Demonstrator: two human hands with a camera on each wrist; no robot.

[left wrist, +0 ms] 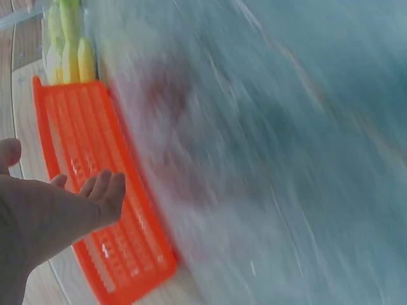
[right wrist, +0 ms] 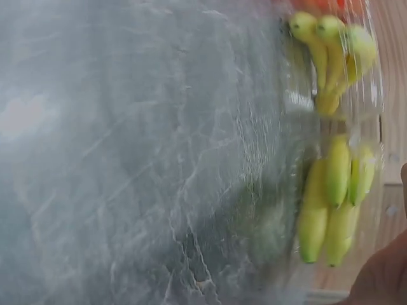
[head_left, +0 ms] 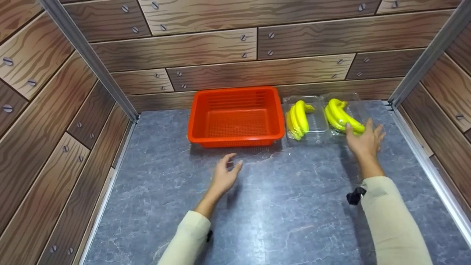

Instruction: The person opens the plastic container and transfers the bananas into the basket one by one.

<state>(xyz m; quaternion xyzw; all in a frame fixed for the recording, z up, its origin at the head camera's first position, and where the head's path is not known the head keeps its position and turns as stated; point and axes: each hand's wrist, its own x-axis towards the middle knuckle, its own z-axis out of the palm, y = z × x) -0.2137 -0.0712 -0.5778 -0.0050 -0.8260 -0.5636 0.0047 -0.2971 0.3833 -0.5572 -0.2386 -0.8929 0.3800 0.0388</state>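
Note:
My right hand [head_left: 366,141] reaches over the front right of a clear plastic tray [head_left: 353,105], fingers spread, its thumb overlapping the tip of a yellow banana bunch [head_left: 340,116] in the head view. A second clear tray [head_left: 317,137] beside it holds another banana bunch [head_left: 300,119]. Both bunches also show in the right wrist view, where only an edge of the hand [right wrist: 385,273] appears. In front of the red-orange plastic basket [head_left: 235,142] hovers my left hand [head_left: 224,176], holding nothing, with fingers loosely bent. The basket has slotted walls and nothing inside.
Wood-patterned panels [head_left: 220,75] enclose the back and both sides, with metal rails [head_left: 430,165] along the corners and edges. Grey marbled tabletop [head_left: 279,206] stretches in front of the basket and trays. The basket stands close against the left tray.

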